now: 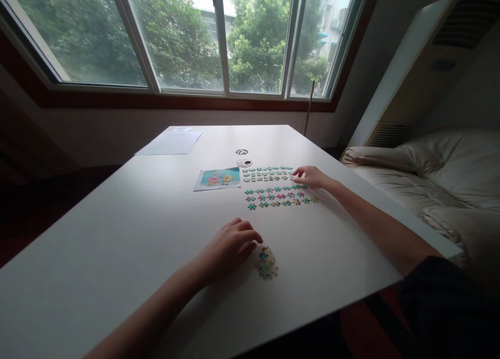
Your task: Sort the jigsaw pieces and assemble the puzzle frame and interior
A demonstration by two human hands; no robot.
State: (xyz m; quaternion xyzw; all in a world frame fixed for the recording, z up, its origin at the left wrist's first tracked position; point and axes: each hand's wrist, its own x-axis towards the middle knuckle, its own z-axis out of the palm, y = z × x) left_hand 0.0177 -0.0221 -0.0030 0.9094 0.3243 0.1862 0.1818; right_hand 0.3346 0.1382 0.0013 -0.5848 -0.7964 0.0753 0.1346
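Several jigsaw puzzle pieces lie in neat rows on the white table. My right hand is at the right end of the upper rows, its thumb and fingertips closed around a small puzzle piece, partly covered by the fingers. Nearer to me, a small heap of puzzle pieces shows pale and green faces. Just left of this heap rests my left hand, loosely curled, with thumb and index finger apart and nothing visible between them. A colourful picture sheet with cartoon figures lies left of the rows.
Two small round items lie behind the rows. A white paper sheet is at the table's far left. Beyond stand a wide window and a thin stick. A pale sofa borders the table on the right.
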